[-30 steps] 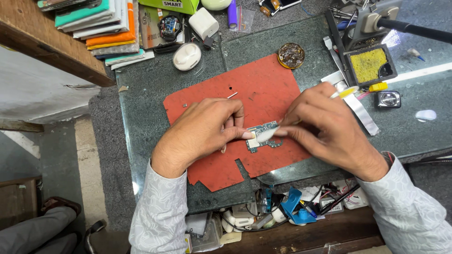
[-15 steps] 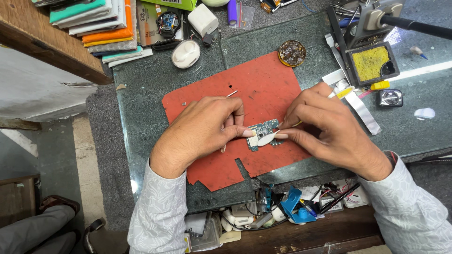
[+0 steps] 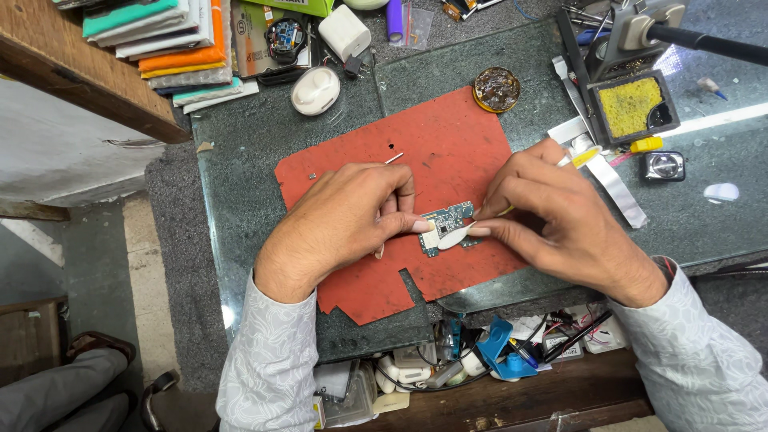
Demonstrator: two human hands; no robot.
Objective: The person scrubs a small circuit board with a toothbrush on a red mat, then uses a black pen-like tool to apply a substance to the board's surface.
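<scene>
Nearest the person, a clutter of small parts and one blue plastic piece (image 3: 498,346) lay in the wooden tray below the glass table (image 3: 240,176). On the table lay one red mat (image 3: 448,152), and on its near middle sat one small green circuit board (image 3: 450,218). Two hands worked over it. The left hand (image 3: 340,224) lay palm down, fingers curled, its fingertip pressing the board's left edge. The right hand (image 3: 552,216) came in from the right, thumb and forefinger pinched on one white strip (image 3: 452,237) lying across the board. Both hands and the board sat much as half a second before. Farther right stood one yellow sponge (image 3: 630,104) in its black holder; farther back lay one round tin (image 3: 497,88), one white oval case (image 3: 315,90) and one stack of books (image 3: 160,40).
</scene>
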